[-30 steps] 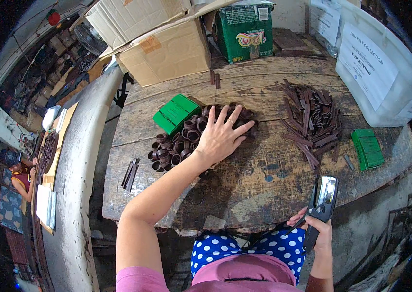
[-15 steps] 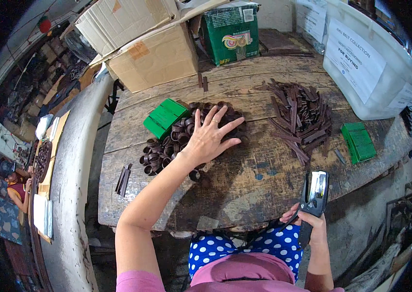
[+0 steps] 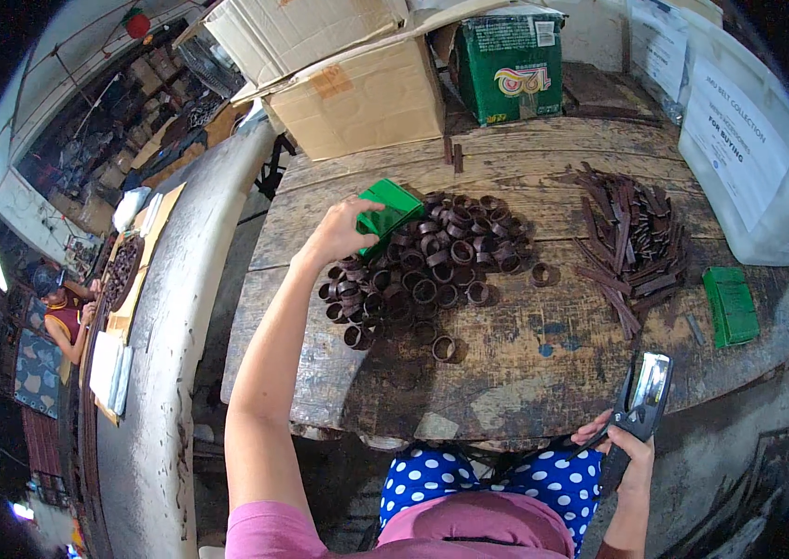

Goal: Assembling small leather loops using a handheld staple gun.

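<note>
My left hand (image 3: 340,229) has its fingers over a small green box (image 3: 394,207) at the upper left edge of a pile of dark brown leather loops (image 3: 450,244); it grips the box's near side. The box still rests against the pile. In my right hand (image 3: 625,445), above my lap at the table's near edge, is a black and chrome plier stapler (image 3: 644,396), jaws pointing away from me. Further right lies a heap of flat dark brown leather strips (image 3: 632,238).
A second green box (image 3: 731,306) and a thin grey strip (image 3: 695,328) lie at the right. Cardboard boxes (image 3: 357,102) and a green carton (image 3: 510,70) stand at the back, beside a translucent bin (image 3: 758,158). Another person (image 3: 67,312) works at the far left bench.
My left hand has left the top of the loop pile and moved left onto the green box. The right hand still holds the stapler. The whole view has shifted.
</note>
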The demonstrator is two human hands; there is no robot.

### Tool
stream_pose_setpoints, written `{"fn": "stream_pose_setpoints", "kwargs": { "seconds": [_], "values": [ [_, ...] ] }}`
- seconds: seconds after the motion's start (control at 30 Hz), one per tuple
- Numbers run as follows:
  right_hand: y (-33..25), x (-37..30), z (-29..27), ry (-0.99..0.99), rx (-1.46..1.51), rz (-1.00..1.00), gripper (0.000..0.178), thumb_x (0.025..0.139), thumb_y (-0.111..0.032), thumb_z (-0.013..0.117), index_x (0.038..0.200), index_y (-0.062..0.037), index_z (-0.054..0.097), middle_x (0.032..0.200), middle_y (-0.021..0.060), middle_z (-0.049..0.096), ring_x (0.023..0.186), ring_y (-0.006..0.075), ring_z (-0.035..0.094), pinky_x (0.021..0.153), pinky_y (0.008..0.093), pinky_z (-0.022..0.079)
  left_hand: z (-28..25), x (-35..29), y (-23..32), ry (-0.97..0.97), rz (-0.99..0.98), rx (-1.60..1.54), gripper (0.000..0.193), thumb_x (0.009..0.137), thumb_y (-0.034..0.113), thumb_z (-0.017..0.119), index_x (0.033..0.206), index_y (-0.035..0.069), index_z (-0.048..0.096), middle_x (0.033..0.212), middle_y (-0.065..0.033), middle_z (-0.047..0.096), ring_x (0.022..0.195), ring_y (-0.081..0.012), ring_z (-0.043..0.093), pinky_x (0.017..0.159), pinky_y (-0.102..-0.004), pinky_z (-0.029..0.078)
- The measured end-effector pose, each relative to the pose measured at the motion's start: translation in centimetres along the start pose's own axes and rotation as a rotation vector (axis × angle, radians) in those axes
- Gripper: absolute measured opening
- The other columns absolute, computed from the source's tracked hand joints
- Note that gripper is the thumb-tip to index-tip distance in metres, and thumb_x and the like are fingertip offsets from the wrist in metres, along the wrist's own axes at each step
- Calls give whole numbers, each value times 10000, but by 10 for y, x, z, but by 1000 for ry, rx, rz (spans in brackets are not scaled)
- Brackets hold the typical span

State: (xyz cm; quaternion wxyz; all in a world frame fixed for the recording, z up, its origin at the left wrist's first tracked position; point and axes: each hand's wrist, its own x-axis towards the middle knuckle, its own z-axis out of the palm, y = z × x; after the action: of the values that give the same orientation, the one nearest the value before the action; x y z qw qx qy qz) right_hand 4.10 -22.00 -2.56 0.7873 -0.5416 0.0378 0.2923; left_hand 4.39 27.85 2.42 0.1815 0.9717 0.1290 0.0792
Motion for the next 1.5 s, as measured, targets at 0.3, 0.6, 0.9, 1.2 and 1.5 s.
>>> {"fn": "stream_pose_setpoints", "kwargs": {
  "seconds": [0.3, 0.6, 0.9, 1.2, 1.5],
  "values": [
    [6, 2, 0, -11, -20, -4, 310, 732, -124, 590, 948, 96, 552, 818, 262, 631, 770, 383, 650, 760, 488, 535, 16, -7, -6, 114, 66, 115, 443, 637, 165, 742, 1065, 73, 669, 1109, -182, 618, 1035, -343, 579, 912, -395, 461],
    [-2, -4, -2, 38, -45, 42, 295, 711, -121, 629, 929, 74, 586, 815, 237, 651, 765, 345, 668, 722, 407, 527, 29, 33, -44, 191, 86, 146, 366, 719, 140, 696, 1079, 83, 667, 1116, -181, 622, 1031, -339, 595, 917, -398, 463],
    [6, 2, -7, -63, 47, 6, 280, 747, -51, 599, 986, 90, 568, 905, 265, 642, 858, 396, 652, 796, 461, 517, 11, 49, -68, 173, 112, 141, 368, 765, 103, 687, 1125, 49, 638, 1113, -183, 634, 1027, -315, 617, 888, -355, 476],
    [2, -2, -12, -64, -48, 2, 295, 737, -62, 613, 995, 77, 578, 885, 240, 654, 831, 363, 666, 775, 411, 521, 40, 32, 122, 284, 430, -145, 196, 838, 84, 619, 1011, 12, 675, 1069, -162, 658, 1023, -279, 621, 910, -337, 461],
    [14, -2, -12, -93, -7, -34, 284, 760, -92, 614, 1000, 57, 583, 912, 222, 649, 863, 348, 658, 800, 422, 509, 142, 60, 206, -64, 749, -80, 358, 842, 71, 580, 1197, 27, 567, 1273, -194, 520, 1152, -355, 509, 994, -395, 414]
  ]
}}
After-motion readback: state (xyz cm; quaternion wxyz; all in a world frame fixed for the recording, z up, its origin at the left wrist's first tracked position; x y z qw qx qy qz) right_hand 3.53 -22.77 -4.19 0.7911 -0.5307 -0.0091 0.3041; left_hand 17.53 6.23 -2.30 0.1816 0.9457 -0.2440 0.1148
